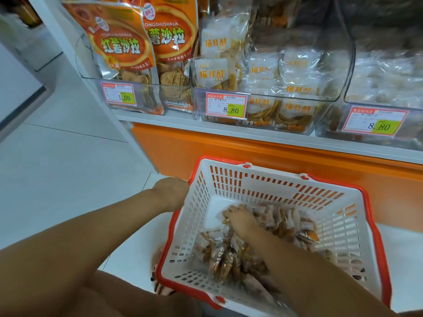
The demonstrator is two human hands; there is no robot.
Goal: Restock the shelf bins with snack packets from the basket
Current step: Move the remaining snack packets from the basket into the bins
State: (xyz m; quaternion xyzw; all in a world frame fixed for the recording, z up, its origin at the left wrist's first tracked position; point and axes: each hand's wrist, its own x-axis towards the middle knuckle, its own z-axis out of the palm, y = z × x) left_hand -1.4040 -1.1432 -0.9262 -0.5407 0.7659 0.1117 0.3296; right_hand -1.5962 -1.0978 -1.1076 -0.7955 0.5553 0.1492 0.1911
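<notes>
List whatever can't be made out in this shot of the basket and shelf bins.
All in the head view:
- Left hand: its fingers are hidden behind its own knuckles at the basket rim, so the grip is unclear.
- Right hand: its fingertips sink among the snack packets; whether it holds one is unclear.
- Far right bin: contents blurred, cut off by the frame edge.
- Middle price tag: small print too small to read.

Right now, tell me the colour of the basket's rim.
Red-orange, around the white basket; head view.

I see a white, red-rimmed basket point(251, 186), tilted; snack packets point(224, 259) lie heaped inside. Clear shelf bins point(263, 121) above hold more.
</notes>
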